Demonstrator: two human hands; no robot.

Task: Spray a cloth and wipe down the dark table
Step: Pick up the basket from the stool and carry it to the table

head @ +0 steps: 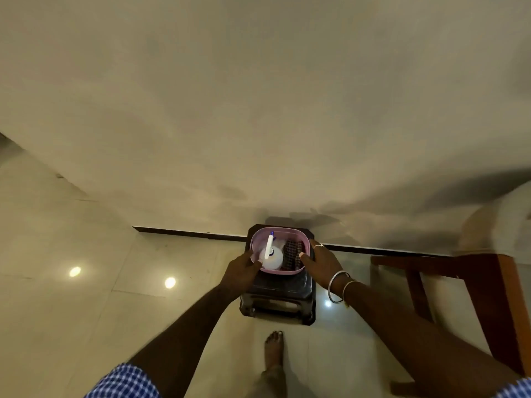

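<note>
A pink plastic basket (pixel 260 233) sits on a dark plastic stool (pixel 277 297) against the wall. Inside it stands a white spray bottle (pixel 270 255) with a white and blue nozzle, and beside that a dark checked cloth (pixel 292 254). My left hand (pixel 241 270) grips the basket's left rim. My right hand (pixel 319 261), with a ring and two bangles, holds the right rim, thumb over the edge.
A wooden table or chair frame (pixel 485 285) stands at the right, close to my right forearm. My bare foot (pixel 274 350) is on the glossy tiled floor (pixel 86 297) just behind the stool. A plain wall fills the upper view.
</note>
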